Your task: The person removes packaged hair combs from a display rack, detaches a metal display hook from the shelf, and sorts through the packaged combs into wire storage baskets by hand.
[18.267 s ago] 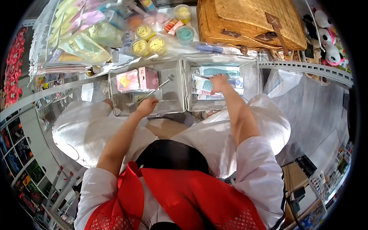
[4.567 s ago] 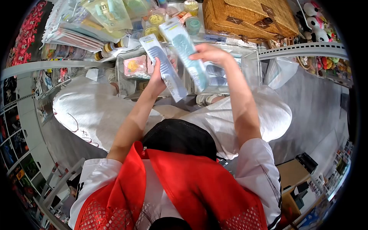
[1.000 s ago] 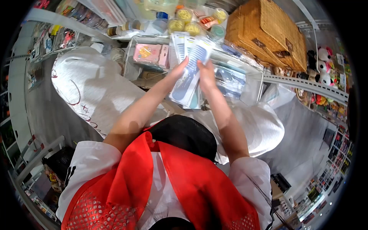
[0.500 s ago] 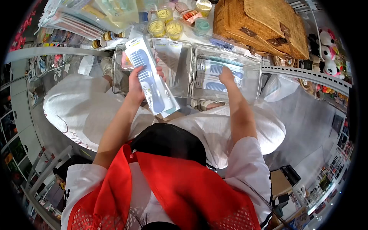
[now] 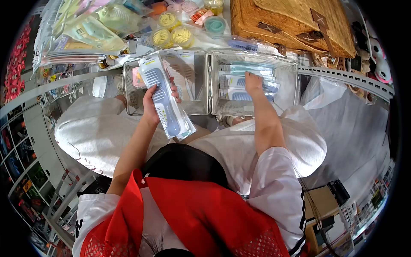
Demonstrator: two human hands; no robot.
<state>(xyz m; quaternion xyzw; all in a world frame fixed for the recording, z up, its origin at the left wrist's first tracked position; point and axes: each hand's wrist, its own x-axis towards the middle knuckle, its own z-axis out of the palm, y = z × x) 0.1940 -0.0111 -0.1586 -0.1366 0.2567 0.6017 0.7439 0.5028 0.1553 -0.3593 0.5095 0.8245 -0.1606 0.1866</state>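
Note:
My left hand (image 5: 153,103) is closed round a small stack of packaged combs (image 5: 165,96), a blue comb on top, tilted over the left wire basket (image 5: 201,108). Behind the stack, pale comb packs (image 5: 187,70) and part of a pink box (image 5: 137,78) lie in that basket. My right hand (image 5: 254,82) reaches into the right wire basket (image 5: 291,92) with fingers bent down on the packs of blue and teal combs (image 5: 234,81). Its fingertips are too small to show whether they grip a pack.
Behind the baskets stand a woven case (image 5: 287,21), tubs of yellow items (image 5: 183,36), a teal tub (image 5: 214,25) and bagged goods (image 5: 96,34). A perforated metal rail (image 5: 342,76) runs off to the right. A clear plastic bag (image 5: 323,92) hangs below it.
Since a second ago my hands have parted: my left hand keeps the comb stack, and my right hand has moved into the right basket. Pale comb packs now show uncovered in the left basket.

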